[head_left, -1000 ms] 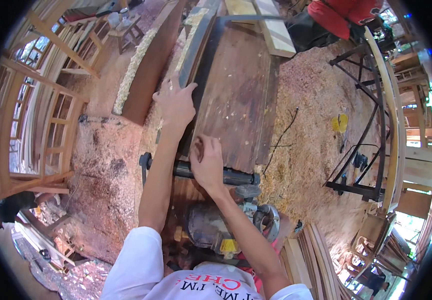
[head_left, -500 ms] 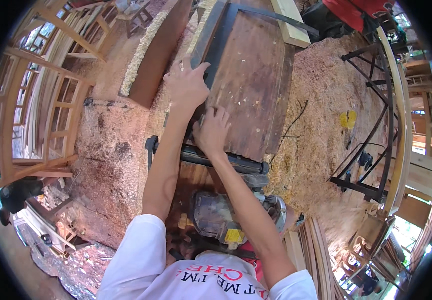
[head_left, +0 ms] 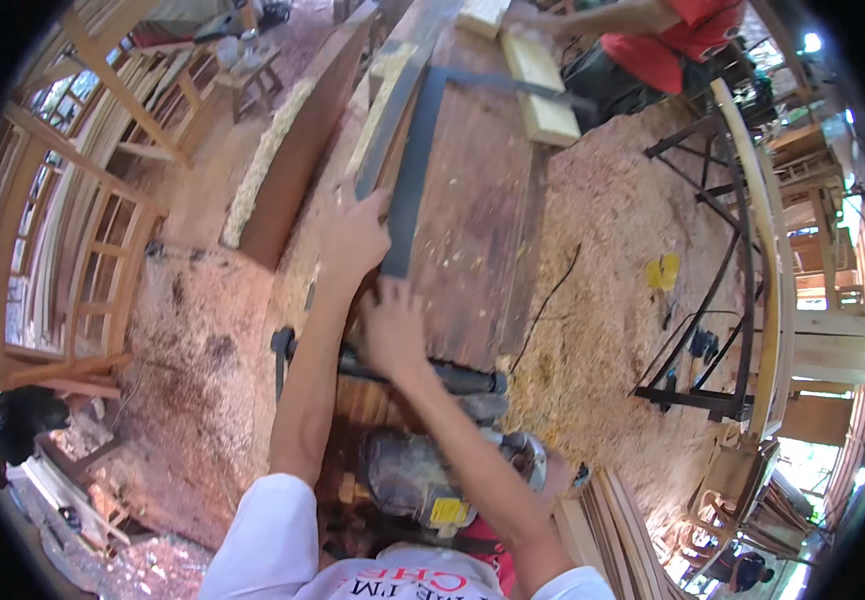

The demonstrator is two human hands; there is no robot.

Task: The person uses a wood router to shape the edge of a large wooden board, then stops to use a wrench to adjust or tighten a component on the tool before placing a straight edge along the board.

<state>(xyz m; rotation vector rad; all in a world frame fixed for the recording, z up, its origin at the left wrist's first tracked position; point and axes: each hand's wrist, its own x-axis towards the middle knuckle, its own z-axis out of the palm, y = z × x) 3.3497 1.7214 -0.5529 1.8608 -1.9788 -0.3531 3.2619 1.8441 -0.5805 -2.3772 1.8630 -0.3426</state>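
Note:
A long wooden board (head_left: 389, 130), grey on top, runs away from me along a wide brown wooden tabletop (head_left: 472, 230). My left hand (head_left: 354, 235) is closed over its near end, thumb on the right side. A dark L-shaped bar (head_left: 417, 170) lies flat on the tabletop, just right of the board. Close to the bar's near end is my right hand (head_left: 392, 325), its slightly blurred fingers spread and pointing forward. What lies under the right palm is hidden. Below my wrists sit a black roller-like bar (head_left: 457, 378) and a grey motor (head_left: 402, 475).
At the far right, a co-worker's arm (head_left: 622, 18) reaches toward pale timber blocks (head_left: 542, 95). A wide brown plank (head_left: 297, 165) edged with shavings lies left. Sawdust covers the floor (head_left: 602, 260). Wooden frames (head_left: 62, 240) stand left, a black metal stand (head_left: 712, 290) right.
The view has shifted, so the bench and both hands appear lower and further left. The co-worker's arm has come into view at the far timber. My left thumb now sits closer to the board.

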